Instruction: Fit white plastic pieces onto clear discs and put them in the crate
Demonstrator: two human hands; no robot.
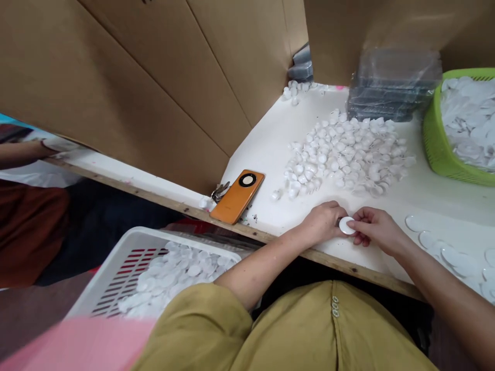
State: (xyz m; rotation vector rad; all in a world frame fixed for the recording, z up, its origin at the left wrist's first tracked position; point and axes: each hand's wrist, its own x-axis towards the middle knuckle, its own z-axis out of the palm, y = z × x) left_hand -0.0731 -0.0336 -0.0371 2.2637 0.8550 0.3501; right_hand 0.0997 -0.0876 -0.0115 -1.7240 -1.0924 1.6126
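Note:
A small round white plastic disc [345, 225] is held between my two hands, just above the table's front edge. The thumb of my right hand [377, 230] presses on its face, with the fingers curled underneath. My left hand [325, 222] is closed at the disc's left edge, and its fingertips are partly hidden behind the disc. Beyond my hands lies a wide heap of small white curved plastic pieces [348, 154]. By my right forearm, several flat white discs [450, 255] are spread on the white table [263, 149].
An orange phone [234, 201] lies by some keys [220, 191] at the table edge. Cardboard panels [174, 77] stand behind. Wrapped grey stacks [390, 98] and a green basket [436, 139] are at the back right. A white basket [135, 234] of discs sits lower left, near another person's arm [21, 153].

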